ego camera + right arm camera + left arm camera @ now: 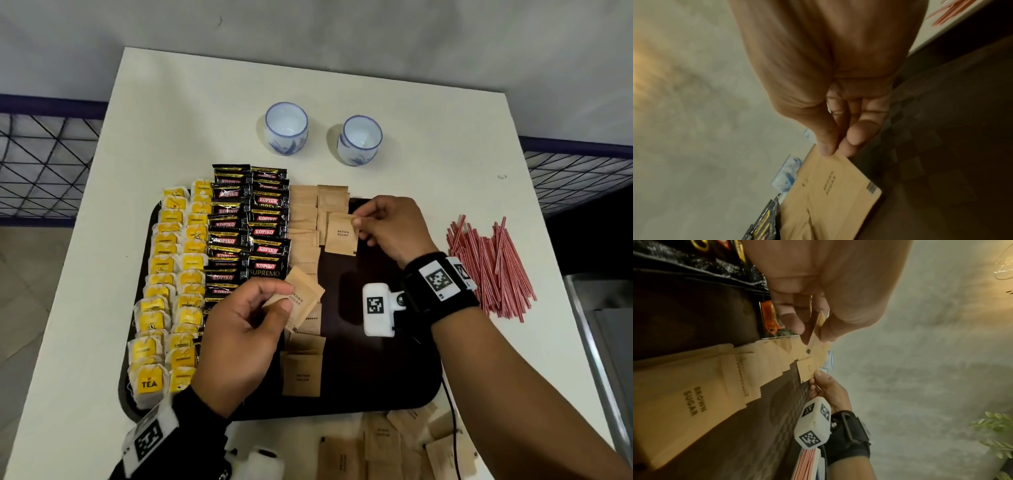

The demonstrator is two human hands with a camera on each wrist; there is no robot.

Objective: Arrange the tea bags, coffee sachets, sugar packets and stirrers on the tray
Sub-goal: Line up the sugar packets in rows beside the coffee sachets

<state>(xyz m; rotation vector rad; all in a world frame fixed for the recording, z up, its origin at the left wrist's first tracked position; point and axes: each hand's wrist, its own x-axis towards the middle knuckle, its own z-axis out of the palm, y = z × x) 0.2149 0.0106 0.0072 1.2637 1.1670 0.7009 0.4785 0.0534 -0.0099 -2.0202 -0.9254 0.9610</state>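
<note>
I'm mid sugar step: my right hand (390, 226) pinches 1 packet (340, 233) over the second column, my left hand (239, 339) pinches another (301, 298). Next, lay both flat on the tray (394, 383).

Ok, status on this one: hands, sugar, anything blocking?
Left hand and right hand each pinch a sugar packet over tray. Stirrers off-tray. Nothing blocking.

Legible markings, placed relative to the tray (394, 394): "TEA" on a yellow tea bag (148, 382) at its near-left corner; "KOPIKO" and "SUPREMO" on black coffee sachets (265, 267) left of centre; "BROWN SUGAR" on tan sugar packets (340, 233) at centre.
</note>
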